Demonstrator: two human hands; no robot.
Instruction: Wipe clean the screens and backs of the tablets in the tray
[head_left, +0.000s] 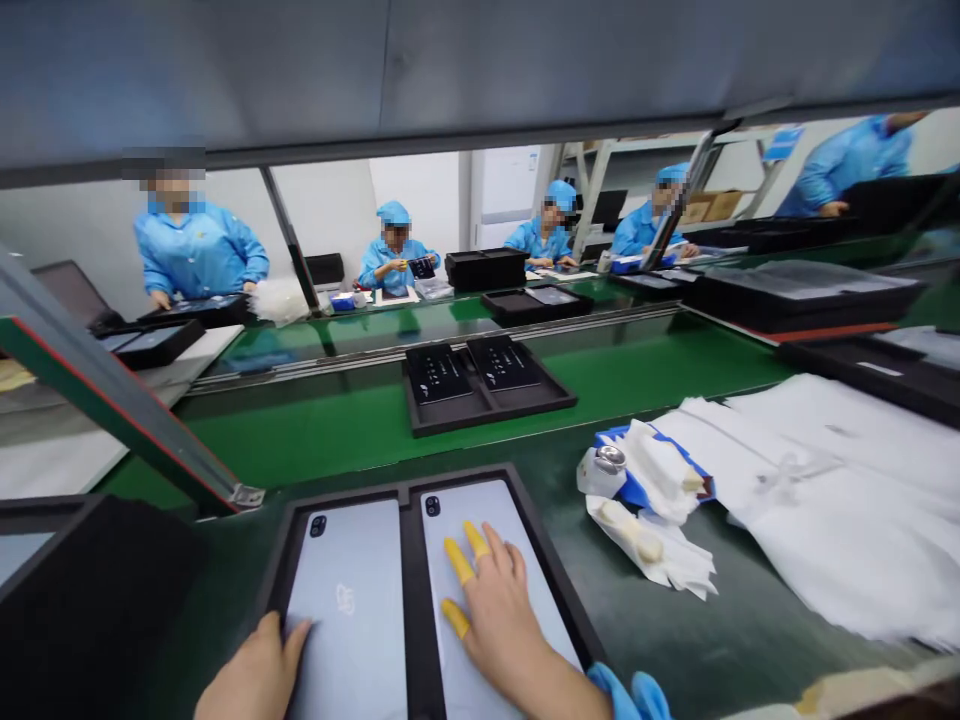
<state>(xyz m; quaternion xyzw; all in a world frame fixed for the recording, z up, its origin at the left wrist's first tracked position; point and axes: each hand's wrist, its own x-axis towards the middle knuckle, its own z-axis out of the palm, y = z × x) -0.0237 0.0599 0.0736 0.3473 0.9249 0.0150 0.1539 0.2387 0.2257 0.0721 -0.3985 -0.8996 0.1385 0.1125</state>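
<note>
A black tray (411,570) lies in front of me on the dark green bench with two silver tablets in it, backs up and cameras at the far end. My left hand (255,668) is at the near left edge of this tray. Its fingers wrap the rim and its thumb reaches in by the left tablet (349,620). My right hand (495,600) rests on the right tablet (450,650), fingers spread over its back. Yellow finger cots (459,562) cover the thumb and two fingers of that hand.
Another tray (495,400) with two black-screened tablets sits on the green conveyor (315,430). Crumpled wipes (652,545) and white sheets (840,520) lie right. A slanted metal post (135,400) and black trays (90,590) stand left. Several co-workers in blue work beyond; a panel (450,70) hangs overhead.
</note>
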